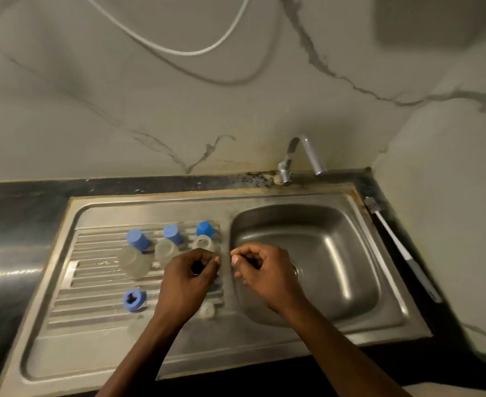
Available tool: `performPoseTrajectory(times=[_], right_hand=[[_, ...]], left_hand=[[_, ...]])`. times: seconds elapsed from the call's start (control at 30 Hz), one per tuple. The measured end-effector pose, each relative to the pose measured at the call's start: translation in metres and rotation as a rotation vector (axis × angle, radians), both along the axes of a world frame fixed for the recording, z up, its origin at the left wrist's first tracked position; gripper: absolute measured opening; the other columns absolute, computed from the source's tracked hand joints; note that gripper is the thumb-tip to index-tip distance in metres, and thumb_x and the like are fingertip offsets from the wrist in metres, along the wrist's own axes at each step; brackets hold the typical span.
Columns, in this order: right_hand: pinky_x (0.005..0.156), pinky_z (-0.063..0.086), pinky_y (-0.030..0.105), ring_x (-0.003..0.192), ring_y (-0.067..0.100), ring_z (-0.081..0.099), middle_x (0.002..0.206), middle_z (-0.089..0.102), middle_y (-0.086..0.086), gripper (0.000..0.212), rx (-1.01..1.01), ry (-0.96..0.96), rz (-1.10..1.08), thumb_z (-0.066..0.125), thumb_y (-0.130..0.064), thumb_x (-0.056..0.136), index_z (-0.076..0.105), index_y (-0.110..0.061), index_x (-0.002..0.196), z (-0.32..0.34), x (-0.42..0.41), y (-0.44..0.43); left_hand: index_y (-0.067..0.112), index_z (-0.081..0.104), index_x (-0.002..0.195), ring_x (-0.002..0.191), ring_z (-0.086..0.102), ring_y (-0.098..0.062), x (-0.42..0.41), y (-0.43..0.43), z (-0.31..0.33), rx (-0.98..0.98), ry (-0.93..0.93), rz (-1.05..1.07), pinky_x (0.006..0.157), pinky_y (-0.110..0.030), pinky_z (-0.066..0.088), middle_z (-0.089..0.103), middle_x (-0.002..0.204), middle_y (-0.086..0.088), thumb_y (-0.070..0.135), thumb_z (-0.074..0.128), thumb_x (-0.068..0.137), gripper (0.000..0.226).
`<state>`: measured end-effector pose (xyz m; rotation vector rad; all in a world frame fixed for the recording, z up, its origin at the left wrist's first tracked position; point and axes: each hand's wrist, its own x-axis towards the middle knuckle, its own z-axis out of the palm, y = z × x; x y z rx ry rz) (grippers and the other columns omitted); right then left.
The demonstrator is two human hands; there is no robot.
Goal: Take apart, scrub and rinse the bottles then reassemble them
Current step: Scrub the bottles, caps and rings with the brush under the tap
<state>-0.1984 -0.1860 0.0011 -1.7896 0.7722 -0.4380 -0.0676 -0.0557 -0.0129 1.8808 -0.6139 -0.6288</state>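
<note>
left hand (191, 272) and right hand (263, 270) curl by the bottles (135, 262), possibly pinching something; cannot tell.

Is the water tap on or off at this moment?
Off, as far as one sees: no stream falls from the tap into the sink basin.

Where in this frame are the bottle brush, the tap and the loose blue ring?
bottle brush (393, 236), head view, on its white shaft, right of the basin
tap (310, 152), head view, on the spout's descending tube
blue ring (133, 307), head view, on its near blue wall, on the draining board
</note>
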Motion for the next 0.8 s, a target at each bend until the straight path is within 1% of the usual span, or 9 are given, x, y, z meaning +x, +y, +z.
performPoseTrajectory(times=[0.17, 0.3, 0.4, 0.47, 0.53, 0.57, 0.63, 0.7, 0.8], right_hand=[[0.071, 0.065, 0.040, 0.073, 0.015, 0.077, 0.081, 0.079, -0.004, 0.008, 0.040, -0.025, -0.134, 0.074, -0.018, 0.096, 0.080, -0.024, 0.096, 0.000, -0.043, -0.053], [0.072, 0.066, 0.045, 0.072, 0.016, 0.077, 0.080, 0.078, -0.002, 0.009, 0.034, -0.053, -0.174, 0.074, -0.016, 0.096, 0.079, -0.023, 0.094, -0.001, -0.070, -0.094], [0.076, 0.065, 0.049, 0.074, 0.016, 0.077, 0.080, 0.078, -0.002, 0.015, 0.045, -0.056, -0.200, 0.074, -0.013, 0.096, 0.079, -0.026, 0.092, -0.003, -0.089, -0.124], [0.078, 0.065, 0.049, 0.078, 0.013, 0.077, 0.083, 0.079, -0.006, 0.018, 0.020, -0.043, -0.203, 0.074, -0.014, 0.095, 0.078, -0.031, 0.092, -0.008, -0.101, -0.145], [0.081, 0.065, 0.048, 0.084, 0.011, 0.077, 0.088, 0.079, -0.009, 0.014, -0.001, -0.033, -0.197, 0.074, -0.017, 0.095, 0.079, -0.030, 0.097, -0.015, -0.112, -0.163], [0.082, 0.064, 0.047, 0.087, 0.010, 0.076, 0.090, 0.079, -0.010, 0.012, -0.013, -0.027, -0.195, 0.074, -0.019, 0.095, 0.080, -0.028, 0.100, -0.018, -0.116, -0.171], [0.082, 0.064, 0.045, 0.088, 0.009, 0.075, 0.090, 0.078, -0.012, 0.011, -0.038, -0.009, -0.188, 0.075, -0.021, 0.095, 0.079, -0.026, 0.103, -0.023, -0.124, -0.184], [0.081, 0.064, 0.043, 0.086, 0.008, 0.074, 0.089, 0.077, -0.013, 0.010, -0.058, 0.000, -0.176, 0.075, -0.022, 0.095, 0.079, -0.025, 0.104, -0.027, -0.130, -0.193], [0.082, 0.064, 0.038, 0.085, 0.006, 0.073, 0.090, 0.077, -0.014, 0.011, -0.076, 0.015, -0.168, 0.074, -0.022, 0.095, 0.079, -0.025, 0.105, -0.033, -0.133, -0.201]], left_hand=[[0.019, 0.075, 0.082, 0.069, 0.070, -0.030, -0.026, -0.072, 0.007, 0.012, -0.088, -0.107, 0.069, -0.052, 0.059, 0.073, 0.071, -0.008, 0.025, 0.072, 0.100, 0.019], [0.028, 0.075, 0.084, 0.070, 0.072, -0.008, -0.043, -0.128, 0.013, 0.004, -0.166, -0.134, 0.071, -0.036, 0.062, 0.075, 0.074, 0.008, 0.027, 0.072, 0.100, 0.016], [0.032, 0.078, 0.097, 0.084, 0.072, 0.000, -0.051, -0.168, 0.005, -0.016, -0.225, -0.168, 0.080, -0.032, 0.063, 0.077, 0.090, 0.014, 0.028, 0.073, 0.099, 0.007], [0.029, 0.079, 0.112, 0.096, 0.073, -0.004, -0.048, -0.197, -0.005, -0.004, -0.300, -0.179, 0.088, -0.037, 0.063, 0.077, 0.108, 0.010, 0.029, 0.072, 0.100, 0.014], [0.029, 0.072, 0.130, 0.111, 0.071, -0.017, -0.042, -0.227, -0.013, 0.046, -0.364, -0.216, 0.097, -0.044, 0.061, 0.069, 0.132, 0.000, 0.027, 0.068, 0.101, 0.030], [0.031, 0.065, 0.142, 0.123, 0.067, -0.024, -0.038, -0.241, -0.016, 0.104, -0.409, -0.258, 0.103, -0.047, 0.057, 0.059, 0.147, -0.004, 0.025, 0.066, 0.101, 0.041], [0.035, 0.046, 0.157, 0.146, 0.046, -0.035, -0.029, -0.269, -0.021, 0.265, -0.545, -0.369, 0.115, -0.053, 0.048, 0.033, 0.169, -0.005, 0.016, 0.061, 0.100, 0.062], [0.033, 0.035, 0.162, 0.152, 0.033, -0.038, -0.022, -0.292, -0.024, 0.398, -0.710, -0.475, 0.116, -0.056, 0.046, 0.025, 0.173, -0.003, 0.011, 0.059, 0.097, 0.073], [0.027, 0.029, 0.164, 0.148, 0.033, -0.034, -0.016, -0.313, -0.027, 0.566, -0.899, -0.533, 0.112, -0.053, 0.049, 0.038, 0.167, -0.006, 0.016, 0.060, 0.097, 0.075]])
